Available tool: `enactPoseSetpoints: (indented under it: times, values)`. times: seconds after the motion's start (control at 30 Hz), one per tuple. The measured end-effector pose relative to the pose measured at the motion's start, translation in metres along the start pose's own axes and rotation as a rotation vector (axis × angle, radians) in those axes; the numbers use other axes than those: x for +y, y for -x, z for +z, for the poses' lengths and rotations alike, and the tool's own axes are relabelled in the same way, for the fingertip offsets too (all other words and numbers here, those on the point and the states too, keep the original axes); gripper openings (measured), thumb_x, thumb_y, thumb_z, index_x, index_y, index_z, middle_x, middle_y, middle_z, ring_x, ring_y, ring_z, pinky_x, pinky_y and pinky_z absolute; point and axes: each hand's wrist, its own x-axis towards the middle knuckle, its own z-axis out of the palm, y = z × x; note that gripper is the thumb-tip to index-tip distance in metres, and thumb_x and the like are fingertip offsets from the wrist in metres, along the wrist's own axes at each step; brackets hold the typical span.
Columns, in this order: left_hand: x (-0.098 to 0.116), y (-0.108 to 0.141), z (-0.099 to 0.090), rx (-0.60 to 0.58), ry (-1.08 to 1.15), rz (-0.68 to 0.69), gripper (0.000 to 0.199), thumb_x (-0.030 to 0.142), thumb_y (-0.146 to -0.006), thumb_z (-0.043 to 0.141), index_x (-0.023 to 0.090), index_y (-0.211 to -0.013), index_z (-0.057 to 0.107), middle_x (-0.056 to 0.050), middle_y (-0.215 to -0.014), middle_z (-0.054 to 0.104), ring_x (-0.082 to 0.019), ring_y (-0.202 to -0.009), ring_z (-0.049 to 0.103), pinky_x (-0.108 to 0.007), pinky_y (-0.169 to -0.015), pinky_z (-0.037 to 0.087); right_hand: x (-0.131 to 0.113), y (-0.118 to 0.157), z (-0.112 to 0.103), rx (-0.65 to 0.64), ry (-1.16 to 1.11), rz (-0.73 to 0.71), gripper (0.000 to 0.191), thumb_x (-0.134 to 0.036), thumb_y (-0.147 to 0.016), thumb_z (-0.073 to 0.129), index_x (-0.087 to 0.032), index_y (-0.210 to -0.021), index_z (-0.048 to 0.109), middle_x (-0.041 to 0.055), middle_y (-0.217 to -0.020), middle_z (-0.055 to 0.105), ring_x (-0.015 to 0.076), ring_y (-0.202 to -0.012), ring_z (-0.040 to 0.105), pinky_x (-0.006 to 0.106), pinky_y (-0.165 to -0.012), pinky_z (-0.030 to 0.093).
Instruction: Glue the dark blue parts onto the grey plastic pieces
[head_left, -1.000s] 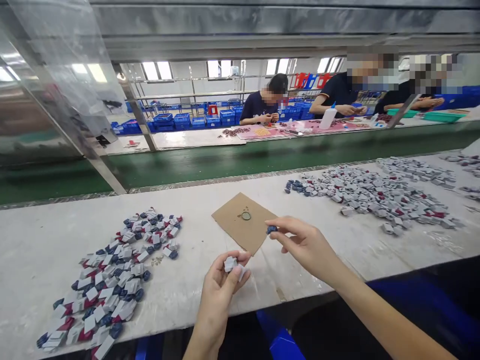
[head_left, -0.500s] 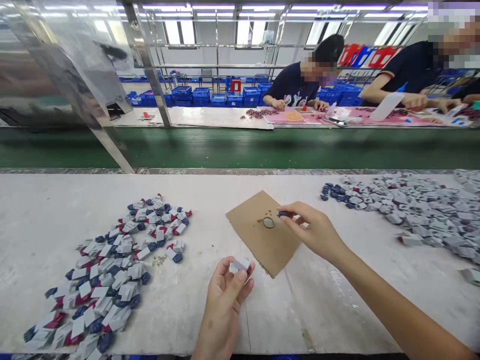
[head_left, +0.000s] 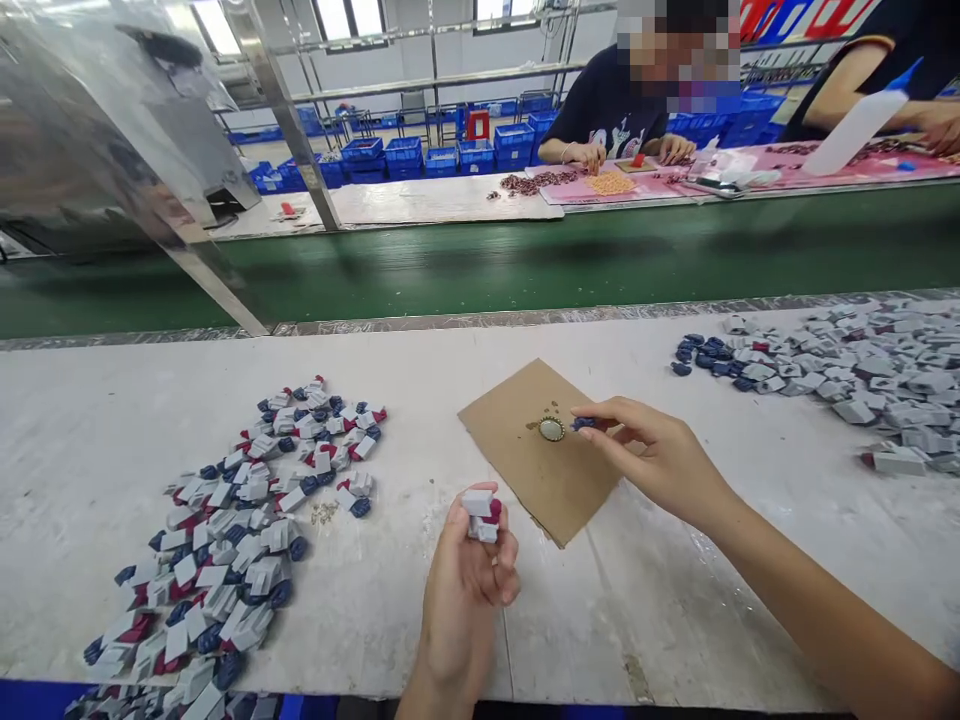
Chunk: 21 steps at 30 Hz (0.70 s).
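My left hand (head_left: 466, 575) pinching a small grey and red part (head_left: 480, 514), my right hand (head_left: 651, 458) gripping a tiny blue piece (head_left: 583, 424) (fingertips only) beside the round cap (head_left: 552, 429) on brown cardboard (head_left: 536, 480)

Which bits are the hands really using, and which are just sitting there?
In use:
- left hand pinching a grey and red piece
- right hand holding a small blue piece by the round dish on the cardboard

Just lying about:
- left pile
- right pile
- green belt
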Motion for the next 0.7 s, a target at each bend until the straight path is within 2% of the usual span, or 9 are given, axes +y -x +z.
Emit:
enactPoseSetpoints:
  times: [0.1,0.17,0.3,0.4,0.47,0.53,0.63,0.7]
  values:
    - [0.0021,-0.0013,-0.0003,0.014,-0.084,-0.024,0.022,0.029,-0.079,0.062,0.017,-0.096,0.058,-0.007,-0.097,0.063,-0.014,-0.076,0.061,-0.018,-0.05,0.048,0.0025,0.0018,0.0001,0.01,-0.017,0.012,0.024,-0.039,-0.084,0.051,-0.025,-0.099,0.064,0.0056,-0.095,0.065,0.0184,-0.076,0.061,0.03,-0.059,0.049]
    - [0.003,-0.0009,0.0007,0.019,-0.101,-0.052,0.023,0.027,-0.074,0.068,0.016,-0.093,0.059,-0.01,-0.104,0.064,-0.017,-0.083,0.063,-0.018,-0.052,0.051,0.0037,0.0028,0.0004,0.016,-0.026,0.02,0.023,-0.038,-0.084,0.052,-0.025,-0.099,0.064,0.0051,-0.094,0.066,0.0178,-0.076,0.061,0.03,-0.061,0.049]
    - [0.0007,0.0001,0.0032,0.009,-0.173,0.031,0.028,0.033,-0.063,0.077,0.017,-0.08,0.061,-0.003,-0.082,0.063,-0.013,-0.069,0.06,-0.013,-0.041,0.042,0.0041,0.0043,0.0017,0.0,-0.042,0.036,0.024,-0.038,-0.085,0.051,-0.024,-0.1,0.064,0.0056,-0.094,0.065,0.0186,-0.079,0.061,0.031,-0.064,0.049]
    - [-0.0025,0.0,0.0033,0.018,-0.27,0.083,0.05,0.041,-0.055,0.081,0.021,-0.095,0.059,0.001,-0.069,0.059,-0.006,-0.048,0.046,-0.012,-0.036,0.03,0.003,0.0046,0.0023,-0.018,-0.051,0.044,0.027,-0.039,-0.085,0.05,-0.023,-0.101,0.064,0.0067,-0.097,0.065,0.02,-0.08,0.061,0.032,-0.063,0.05]
    - [-0.0037,0.0004,0.0025,0.055,-0.351,0.076,0.06,0.044,-0.058,0.079,0.022,-0.109,0.057,0.004,-0.065,0.052,-0.002,-0.042,0.032,-0.012,-0.036,0.022,0.0023,0.0046,0.0023,-0.016,-0.046,0.046,0.027,-0.04,-0.084,0.05,-0.024,-0.101,0.064,0.0067,-0.099,0.065,0.0199,-0.079,0.061,0.032,-0.062,0.05]
    - [-0.0037,0.0012,0.0016,0.096,-0.375,0.052,0.054,0.051,-0.067,0.069,0.02,-0.111,0.06,0.005,-0.06,0.044,-0.002,-0.044,0.024,-0.012,-0.037,0.019,0.0015,0.0044,0.0021,-0.002,-0.034,0.046,0.026,-0.04,-0.084,0.051,-0.024,-0.1,0.064,0.0064,-0.097,0.066,0.0192,-0.077,0.061,0.03,-0.06,0.049]
    - [-0.001,0.0026,0.0013,0.078,-0.261,0.014,0.045,0.053,-0.08,0.051,0.017,-0.104,0.064,0.003,-0.058,0.041,-0.005,-0.046,0.027,-0.013,-0.037,0.019,0.0003,0.0039,0.0024,0.009,-0.029,0.052,0.026,-0.041,-0.084,0.051,-0.024,-0.098,0.064,0.0061,-0.094,0.066,0.0188,-0.075,0.061,0.029,-0.058,0.049]
    - [0.0017,0.003,0.0018,0.058,-0.207,0.002,0.036,0.044,-0.08,0.054,0.016,-0.101,0.065,0.001,-0.062,0.048,-0.006,-0.048,0.034,-0.013,-0.036,0.022,-0.0004,0.0034,0.0031,0.005,-0.034,0.059,0.026,-0.04,-0.084,0.051,-0.023,-0.098,0.065,0.0063,-0.096,0.066,0.0191,-0.076,0.061,0.03,-0.058,0.049]
